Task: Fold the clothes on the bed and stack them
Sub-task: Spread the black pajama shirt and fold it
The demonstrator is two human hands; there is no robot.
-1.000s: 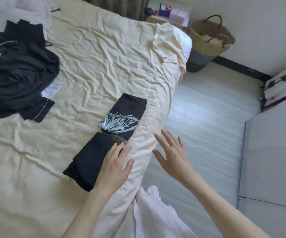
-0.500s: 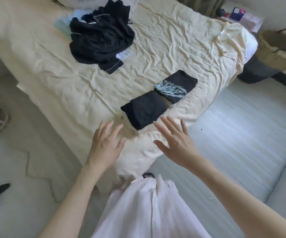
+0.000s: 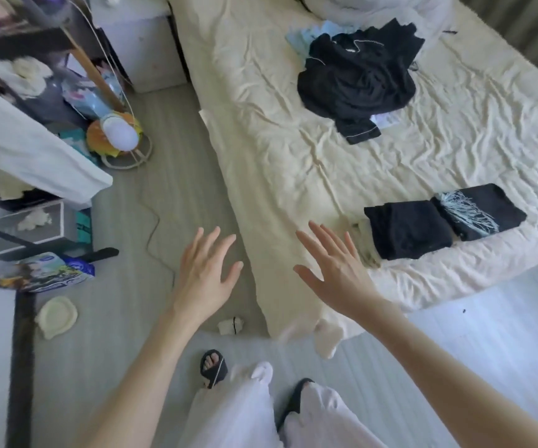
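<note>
Two folded garments are lying on the bed (image 3: 293, 189) near its foot edge: a plain black folded piece (image 3: 409, 229) and, touching it on the far side, a black folded piece with a pale blue print (image 3: 481, 211). They are sitting side by side, not one on top of the other, so I am judging the stacking as not yet done for this pair.

I am holding both hands out in the air with nothing in them. My left hand (image 3: 204, 276) is hovering over the floor (image 3: 151, 318) beside the bed, fingers (image 3: 211, 242) spread wide. My right hand (image 3: 335, 270) is hovering over the near corner of the bed, fingers (image 3: 321, 239) likewise spread wide, near the plain black piece but apart from it.

Folding is the step in hand, in my judgement between garments. An unfolded dark heap (image 3: 358, 79) with white piping is lying well apart, toward the head of the bed, with a pale blue item (image 3: 303, 37) partly under it. The next move is calling for a walk along the bed side, then a pinch on one garment edge to lift it free of the heap.

Standing in the way, a cord (image 3: 154, 227) is trailing across the floor along my path, and a small white scrap (image 3: 230, 326) is lying near my sandalled foot (image 3: 212, 367). A cluttered shelf unit (image 3: 28, 101) is narrowing the passage on the left.
</note>
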